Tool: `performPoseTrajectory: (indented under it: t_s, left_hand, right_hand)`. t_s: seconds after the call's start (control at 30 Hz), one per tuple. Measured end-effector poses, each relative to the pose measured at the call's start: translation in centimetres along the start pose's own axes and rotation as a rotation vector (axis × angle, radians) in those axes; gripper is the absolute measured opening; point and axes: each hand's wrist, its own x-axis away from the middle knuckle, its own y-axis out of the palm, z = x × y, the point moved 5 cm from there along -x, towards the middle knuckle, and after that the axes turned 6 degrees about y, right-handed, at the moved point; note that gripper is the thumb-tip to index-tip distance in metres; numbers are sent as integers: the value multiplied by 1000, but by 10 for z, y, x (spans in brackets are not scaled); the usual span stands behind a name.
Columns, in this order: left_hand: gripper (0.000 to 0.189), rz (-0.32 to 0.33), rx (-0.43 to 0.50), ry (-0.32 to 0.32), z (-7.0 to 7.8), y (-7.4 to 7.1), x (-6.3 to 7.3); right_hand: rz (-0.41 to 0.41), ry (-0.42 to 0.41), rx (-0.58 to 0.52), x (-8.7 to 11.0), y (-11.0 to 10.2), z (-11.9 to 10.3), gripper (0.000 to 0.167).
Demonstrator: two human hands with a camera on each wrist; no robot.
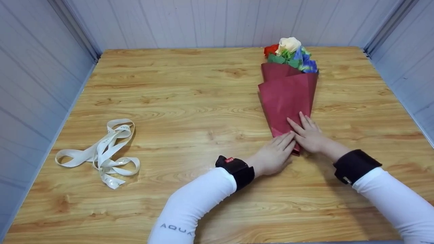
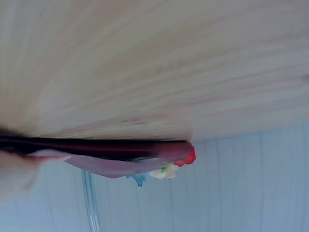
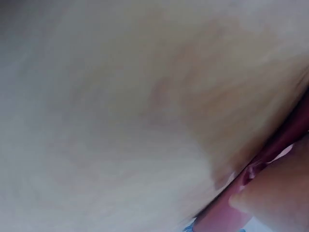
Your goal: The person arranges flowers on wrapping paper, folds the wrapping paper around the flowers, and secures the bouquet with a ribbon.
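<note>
Pale grooved panels (image 1: 203,23) stand around a counter (image 1: 186,101) with a smooth, faintly glossy, yellow-brown wood grain. On its right side lies the bouquet (image 1: 290,88), flower heads toward the back edge, narrow foot toward me. I judge it light, and likely to slide easily on so slick a top. Its wine-red wrapping paper (image 1: 286,103) looks thin yet fairly crisp: it holds flat planes and sharp corners, so I expect it to crease under a hard squeeze and lift wherever the overlap goes unpressed. The safest hold would be low, round the stem end, where the layers taper to a thin folded tip; higher up, the cone flares and would probably crush.

Both my hands lie on that tapering part. My left hand (image 1: 275,155) has its fingers stretched side by side over the lower paper; my right hand (image 1: 310,137) rests with its fingers spread and straight. I see neither one curled round anything, though I cannot tell where the left thumb sits.

Past the paper's upper edge show a ruffled white flower (image 1: 289,45), a red flower (image 1: 271,50), blue flowers (image 1: 307,63) and green leaves (image 1: 276,58), perhaps fabric and soft to bend. Well apart, on the left, a cream ribbon (image 1: 109,149) lies in flat, loose loops, satiny, with small printing. Black cuffs (image 1: 239,172) border my stretchy white sleeves (image 1: 200,198).
</note>
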Motion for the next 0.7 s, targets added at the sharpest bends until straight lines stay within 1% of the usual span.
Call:
performPoseTrajectory:
  t_s: [0.03,0.1,0.13,0.2,0.27,0.3,0.4,0.5,0.6,0.7]
  left_hand:
    - [59,-70,39,2,1,4,0]
    - [68,-167,99,3,1,8,1]
    - [70,-198,116,2,1,10,1]
    - [71,-232,120,10,1,11,2]
    - [70,-246,123,20,0,9,3]
    - [69,-250,124,25,0,9,3]
    - [65,-246,130,40,-2,6,5]
    - [63,-236,144,45,-3,4,5]
    - [63,-230,148,44,-2,4,4]
    - [61,-231,162,40,0,5,5]
  right_hand:
    - [10,21,13,0,-1,0,57]
    - [45,31,17,2,-2,0,58]
    - [62,24,15,2,-2,-1,59]
    - [67,-6,14,3,1,-5,61]
    - [48,-38,13,2,4,-9,64]
    - [26,-48,13,0,6,-12,66]
    - [-31,-35,13,-10,5,-13,71]
    - [-61,30,28,-28,-3,-5,78]
    - [-80,105,38,-46,-12,9,82]
    - [-103,173,28,-60,-20,23,88]
